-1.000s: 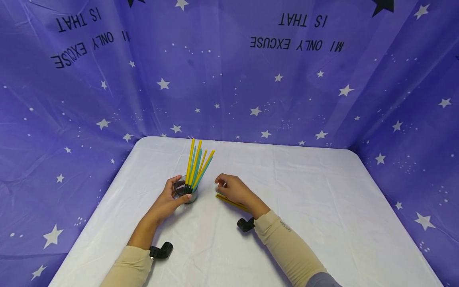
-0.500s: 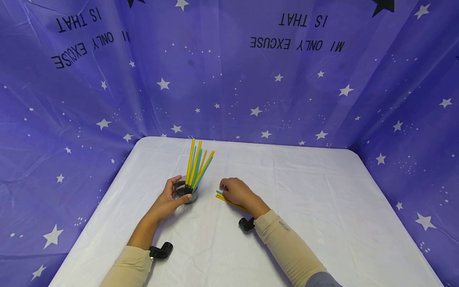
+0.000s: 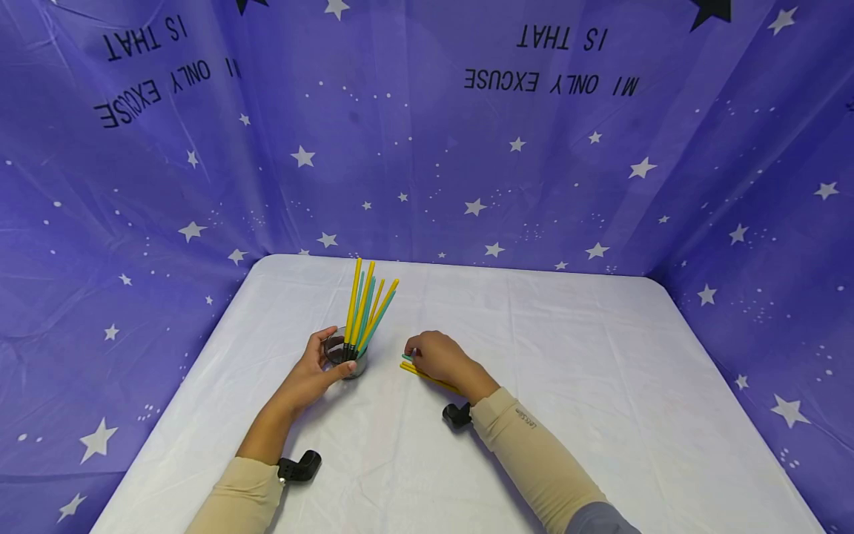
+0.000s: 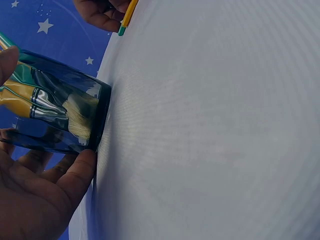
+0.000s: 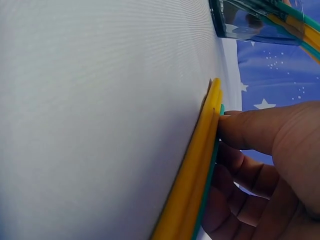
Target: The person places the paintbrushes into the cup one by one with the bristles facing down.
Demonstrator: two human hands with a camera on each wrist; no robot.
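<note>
Left hand (image 3: pixel 313 374) grips the glass cup (image 3: pixel 343 357) w/ brushes at frame centre, right hand (image 3: pixel 437 357) fingers curl on loose brushes (image 3: pixel 427 374) lying beside; they may roll or slip, as thin handles sit flat on cloth

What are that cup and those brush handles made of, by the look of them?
The cup looks like clear glass or hard plastic: the brushes show through its glossy, bluish wall. Their yellow and green handles look smooth and painted, wood or plastic, with shiny dark metal-like collars and pale bristles.
</note>
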